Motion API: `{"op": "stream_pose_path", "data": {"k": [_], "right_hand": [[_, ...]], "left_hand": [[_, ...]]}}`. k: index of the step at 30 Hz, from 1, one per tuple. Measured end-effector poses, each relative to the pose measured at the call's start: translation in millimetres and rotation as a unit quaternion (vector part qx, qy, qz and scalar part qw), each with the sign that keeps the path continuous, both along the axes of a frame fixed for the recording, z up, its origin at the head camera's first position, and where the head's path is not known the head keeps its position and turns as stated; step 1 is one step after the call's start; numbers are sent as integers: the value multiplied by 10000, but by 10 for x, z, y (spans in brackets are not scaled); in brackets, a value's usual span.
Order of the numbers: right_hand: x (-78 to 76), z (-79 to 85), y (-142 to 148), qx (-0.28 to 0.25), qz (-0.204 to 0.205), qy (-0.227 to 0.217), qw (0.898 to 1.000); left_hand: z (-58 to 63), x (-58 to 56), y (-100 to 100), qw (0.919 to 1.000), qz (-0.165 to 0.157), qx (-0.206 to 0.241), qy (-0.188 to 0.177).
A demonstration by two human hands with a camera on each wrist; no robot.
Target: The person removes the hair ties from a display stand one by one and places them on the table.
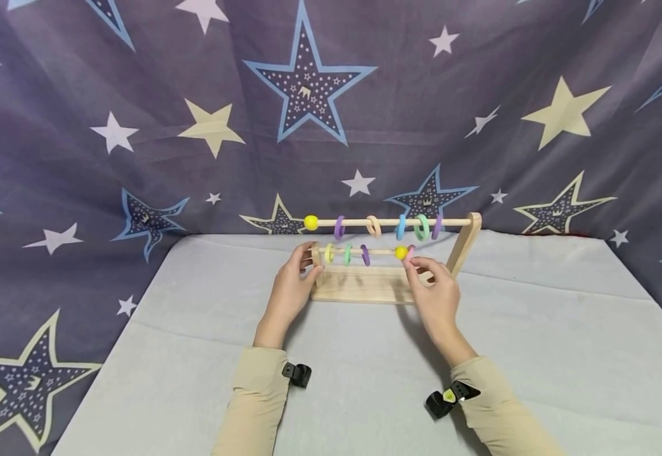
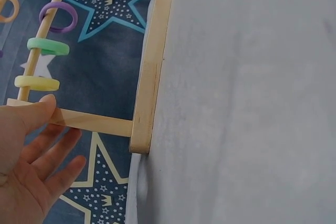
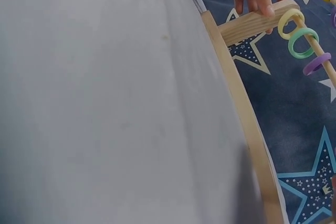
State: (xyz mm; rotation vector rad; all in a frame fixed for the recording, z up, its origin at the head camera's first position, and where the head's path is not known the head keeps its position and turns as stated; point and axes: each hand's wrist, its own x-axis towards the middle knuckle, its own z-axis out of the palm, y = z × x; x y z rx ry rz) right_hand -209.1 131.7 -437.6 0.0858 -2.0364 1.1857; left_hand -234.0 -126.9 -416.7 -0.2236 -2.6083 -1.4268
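Observation:
A wooden stand [image 1: 359,291] has two rods with coloured rings. My left hand [image 1: 289,285] grips its short left upright, thumb on one side and fingers on the other, seen closely in the left wrist view on the upright [image 2: 94,121]. From that upright runs the lower rod, carrying a yellow ring [image 2: 37,83], a green ring [image 2: 48,46] and a purple ring [image 2: 59,17]. At its free end is a yellow ball [image 1: 401,253]. Beside the ball, my right hand [image 1: 438,301] pinches a pink ring [image 1: 411,253]; whether the rod passes through it I cannot tell.
The upper rod [image 1: 384,222] extends left from the tall right upright [image 1: 464,244] and bears several hanging rings, with another yellow ball [image 1: 310,222] at its end. A pale cloth [image 1: 194,380] covers the table. Behind hangs a dark star-patterned curtain [image 1: 165,76].

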Motion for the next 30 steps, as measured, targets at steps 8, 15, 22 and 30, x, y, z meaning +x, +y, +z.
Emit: {"op": "stream_pose_path", "data": {"k": [8,15,22,30], "right_hand": [[32,18,81,-11,248,-186,9995],[60,58,129,175,457,-236,9985],[112,91,156,369,736,-463,9955],[157,87,184,769,934,-654,9905]], "left_hand": [[24,-6,12,10000,-12,-24,-59],[23,-6,5,10000,-10,-10,-76],[19,2,-7,10000,-23,-34,-71],[8,1,-9,10000,-49,4,-27]]}}
